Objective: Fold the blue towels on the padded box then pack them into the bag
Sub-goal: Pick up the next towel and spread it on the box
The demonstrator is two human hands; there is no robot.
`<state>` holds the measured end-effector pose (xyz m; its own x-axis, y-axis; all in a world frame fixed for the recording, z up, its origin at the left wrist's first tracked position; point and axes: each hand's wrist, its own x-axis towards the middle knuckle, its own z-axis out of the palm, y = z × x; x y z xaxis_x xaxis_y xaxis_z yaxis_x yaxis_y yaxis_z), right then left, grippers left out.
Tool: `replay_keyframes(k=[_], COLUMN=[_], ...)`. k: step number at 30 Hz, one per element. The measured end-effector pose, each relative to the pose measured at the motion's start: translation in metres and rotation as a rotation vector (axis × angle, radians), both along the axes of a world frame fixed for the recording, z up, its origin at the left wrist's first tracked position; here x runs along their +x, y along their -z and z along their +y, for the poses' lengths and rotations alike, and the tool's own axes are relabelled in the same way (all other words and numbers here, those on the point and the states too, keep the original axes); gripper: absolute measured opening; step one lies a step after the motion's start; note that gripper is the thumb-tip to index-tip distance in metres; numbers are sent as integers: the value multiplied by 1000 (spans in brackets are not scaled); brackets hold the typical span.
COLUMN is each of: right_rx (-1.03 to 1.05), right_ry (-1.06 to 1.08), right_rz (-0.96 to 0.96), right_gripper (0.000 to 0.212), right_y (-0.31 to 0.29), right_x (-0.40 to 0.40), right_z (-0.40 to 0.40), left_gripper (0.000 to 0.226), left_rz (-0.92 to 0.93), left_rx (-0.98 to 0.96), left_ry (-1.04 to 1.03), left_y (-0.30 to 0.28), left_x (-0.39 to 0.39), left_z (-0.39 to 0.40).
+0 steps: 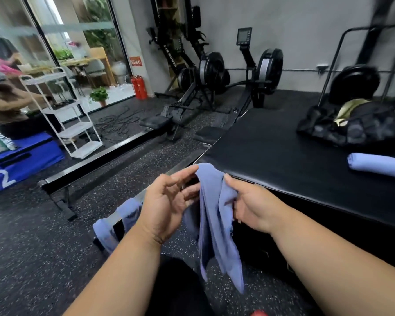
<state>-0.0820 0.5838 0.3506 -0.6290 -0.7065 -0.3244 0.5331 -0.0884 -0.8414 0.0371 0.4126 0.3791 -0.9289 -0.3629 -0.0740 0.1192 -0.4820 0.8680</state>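
Speckled black floor [43, 247], rowing machines [211, 74], glass doors [82, 49].

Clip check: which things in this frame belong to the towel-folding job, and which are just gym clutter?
Job:
blue towel, held by left hand and right hand
folded towel
padded box
black bag

Clutter:
rowing machines
fire extinguishers
white shelf rack
potted plant

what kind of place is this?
Most likely a gym: two rowing machines stand by the wall, the floor is speckled black rubber, and a padded box sits in front of the person.
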Motion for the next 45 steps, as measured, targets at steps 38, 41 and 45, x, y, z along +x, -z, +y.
replay_keyframes(k=[38, 41, 45], right_rx=[-249, -264, -268], right_ry=[160, 294, 429], right_rz=[239, 217, 222], right_gripper=[17, 20, 22], right_y=[-51, -52, -57], right_x=[25, 16, 3], right_z=[114, 120, 130], left_gripper=[51, 40, 25], left_rz=[-5, 30, 75], left_rx=[-118, -75, -5], left_ry=[-32, -78, -197], left_y=[-12, -14, -20], left_x=[24, 23, 19], left_z=[65, 57, 49])
